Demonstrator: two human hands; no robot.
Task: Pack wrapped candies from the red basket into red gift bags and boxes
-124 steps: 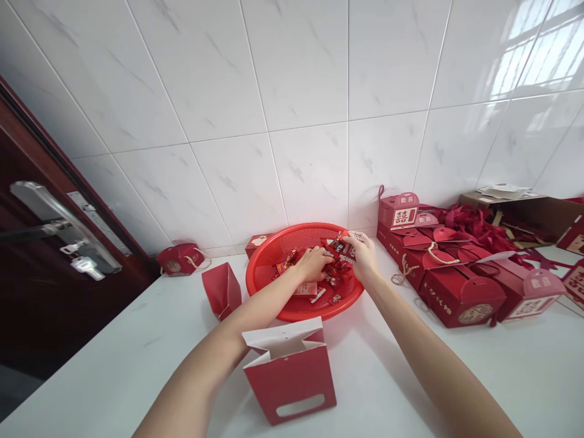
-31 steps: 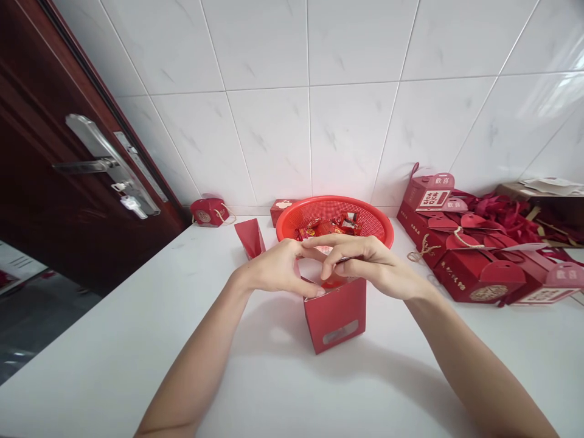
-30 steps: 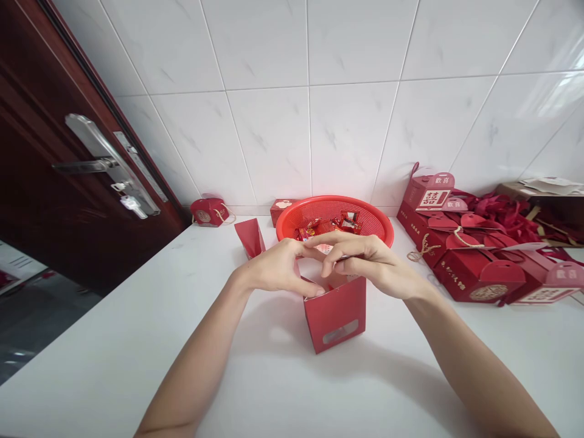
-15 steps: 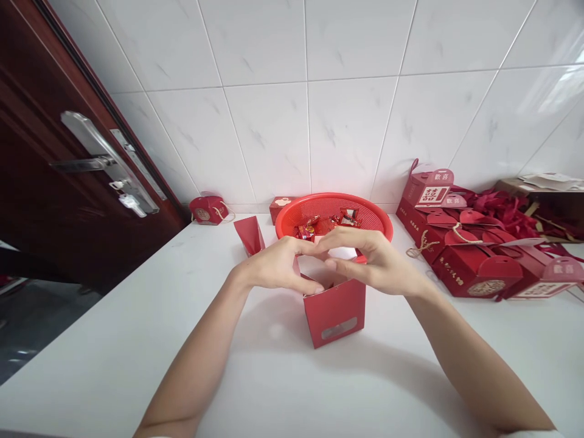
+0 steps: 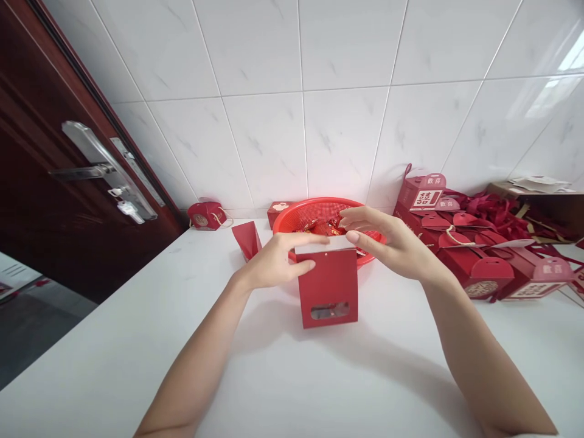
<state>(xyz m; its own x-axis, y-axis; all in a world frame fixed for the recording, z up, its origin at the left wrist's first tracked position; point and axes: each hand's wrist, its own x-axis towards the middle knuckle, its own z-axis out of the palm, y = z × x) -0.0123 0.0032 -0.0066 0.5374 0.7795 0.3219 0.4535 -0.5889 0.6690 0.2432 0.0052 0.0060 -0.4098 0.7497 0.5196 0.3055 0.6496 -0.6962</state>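
A red paper gift box [image 5: 328,280] stands upright on the white table, its front towards me, with a small clear window low down. Behind its top edge a pale flap [image 5: 340,243] shows. My left hand [image 5: 278,261] grips the upper left edge, thumb against the front and fingers across the top. At the upper right corner, my right hand [image 5: 392,243] has its fingers apart, the thumb tip close to the flap; whether it touches cannot be made out. A red plastic basket [image 5: 296,213] with red-wrapped candies [image 5: 326,228] sits just behind the box.
Another red paper piece [image 5: 247,238] stands to the left of the basket. Small red boxes [image 5: 206,215] [image 5: 277,210] line the wall. Several red gift boxes [image 5: 474,267] pile up at right beside a cardboard box [image 5: 561,210]. A door [image 5: 82,219] is on the left.
The box's top has come together from open, and its front now faces me squarely. My right hand has moved right, off the opening; my left has shifted to the box's left edge.
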